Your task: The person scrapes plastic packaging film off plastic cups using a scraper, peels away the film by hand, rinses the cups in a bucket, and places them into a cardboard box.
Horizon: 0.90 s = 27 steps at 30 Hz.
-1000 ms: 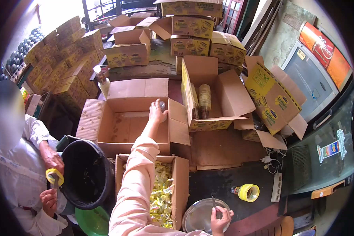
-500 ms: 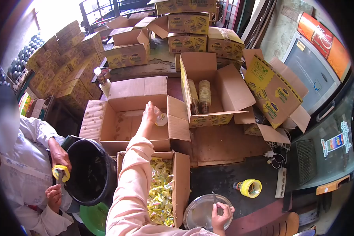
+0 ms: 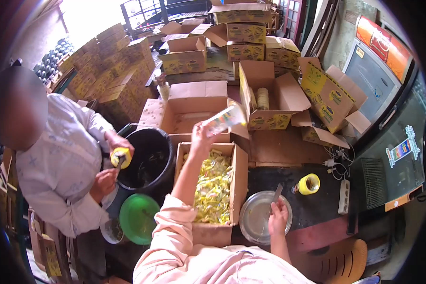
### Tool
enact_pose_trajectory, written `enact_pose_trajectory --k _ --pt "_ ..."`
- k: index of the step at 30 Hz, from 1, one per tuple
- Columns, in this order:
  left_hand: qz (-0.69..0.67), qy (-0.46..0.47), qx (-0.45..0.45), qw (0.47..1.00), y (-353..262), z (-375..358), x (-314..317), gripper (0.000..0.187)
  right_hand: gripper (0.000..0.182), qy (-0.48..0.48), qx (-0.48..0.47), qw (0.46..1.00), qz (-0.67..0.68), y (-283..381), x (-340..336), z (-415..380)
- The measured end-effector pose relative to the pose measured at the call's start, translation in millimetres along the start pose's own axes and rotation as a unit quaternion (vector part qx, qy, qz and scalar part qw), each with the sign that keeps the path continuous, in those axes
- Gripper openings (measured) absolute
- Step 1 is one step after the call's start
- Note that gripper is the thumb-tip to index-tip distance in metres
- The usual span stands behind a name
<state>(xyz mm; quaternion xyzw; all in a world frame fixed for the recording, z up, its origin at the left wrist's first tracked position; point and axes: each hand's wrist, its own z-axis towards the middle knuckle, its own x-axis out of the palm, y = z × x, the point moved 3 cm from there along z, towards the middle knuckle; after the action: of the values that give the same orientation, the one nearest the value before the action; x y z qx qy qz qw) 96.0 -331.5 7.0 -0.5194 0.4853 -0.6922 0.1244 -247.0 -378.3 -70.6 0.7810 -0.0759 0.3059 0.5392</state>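
Note:
My left hand [image 3: 202,136] is raised over the near edge of an open carton [image 3: 194,90]. Its fingers are wrapped round a clear jar [image 3: 226,119] with a printed label, tilted to the right and slightly blurred. My right hand [image 3: 278,217] grips a small knife [image 3: 277,193], blade pointing up, above the right side of a round metal tray [image 3: 255,232]. Between my arms stands a cardboard box [image 3: 240,182] full of crumpled yellow wrapper scraps [image 3: 213,189]. A yellow ring-shaped thing [image 3: 309,183] lies on the dark table to the right of my right hand.
At left, a person [image 3: 64,156] holds a yellow-wrapped piece and a blade by a black bucket [image 3: 168,158]. A green basin [image 3: 128,222] stands nearby. Another carton [image 3: 298,94] holds a stacked column [image 3: 262,98]. A power strip [image 3: 344,196] lies at right.
My left hand has come back out of the open carton, lifting the clear jar towards me. My right hand still holds the knife over the tray. The camera view has shifted left.

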Motion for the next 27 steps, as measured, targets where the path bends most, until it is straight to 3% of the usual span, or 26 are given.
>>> enact_pose_trajectory --k 2,4,8,10,12,14,16,18,21,24,25,26,27 --pt "-0.079 0.043 -0.077 0.993 8.8 -49.8 3.9 0.025 0.031 0.014 -0.027 0.996 -0.080 -1.3 -4.6 2.5" --pt "-0.116 0.090 -0.144 0.979 26.0 -99.8 -2.8 0.023 0.031 -0.053 0.022 0.992 -0.110 -7.8 -8.2 10.6" --pt "-0.130 0.057 -0.229 0.963 39.1 -206.6 3.2 0.023 0.030 -0.052 0.018 0.985 -0.161 -27.5 -8.6 16.7" --pt "-0.126 0.097 -0.222 0.962 44.2 -243.4 2.1 0.020 0.028 -0.021 -0.029 0.985 -0.171 -40.9 1.7 12.7" --pt "-0.099 0.108 -0.215 0.965 50.6 -269.7 -3.6 0.020 0.032 -0.047 0.032 0.998 0.004 -41.5 20.3 -15.9" --pt "-0.054 0.105 -0.218 0.969 44.7 -287.6 -8.3 0.020 0.033 0.066 0.044 0.997 0.005 -63.1 13.1 -10.1" --pt "0.016 0.128 -0.178 0.975 45.9 -300.4 -22.9 0.022 0.033 -0.018 0.086 0.990 -0.110 -47.6 34.6 -25.3" --pt "0.055 0.169 -0.111 0.978 44.3 -307.3 -35.0 0.024 0.035 -0.004 0.101 0.992 -0.080 -59.9 30.7 -27.6" --pt "0.074 0.179 -0.086 0.977 35.9 -315.6 -46.0 0.034 0.035 -0.015 0.059 0.992 -0.113 -75.3 34.3 -29.5" --pt "0.252 0.220 -0.035 0.942 12.9 -320.7 -50.4 0.045 0.034 0.014 0.017 0.995 -0.095 -101.0 28.9 -22.9" --pt "0.305 0.231 -0.046 0.923 2.3 -322.4 -47.9 0.056 0.034 0.020 0.036 0.997 -0.071 -93.8 36.6 -33.0" --pt "0.319 0.243 -0.040 0.915 1.5 -323.3 -49.7 0.058 0.034 0.039 0.070 0.997 0.023 -106.6 26.7 -23.2" --pt "0.333 0.256 -0.034 0.907 2.7 -325.0 -51.3 0.059 0.033 0.026 0.052 0.998 -0.015 -95.1 38.7 -36.8"
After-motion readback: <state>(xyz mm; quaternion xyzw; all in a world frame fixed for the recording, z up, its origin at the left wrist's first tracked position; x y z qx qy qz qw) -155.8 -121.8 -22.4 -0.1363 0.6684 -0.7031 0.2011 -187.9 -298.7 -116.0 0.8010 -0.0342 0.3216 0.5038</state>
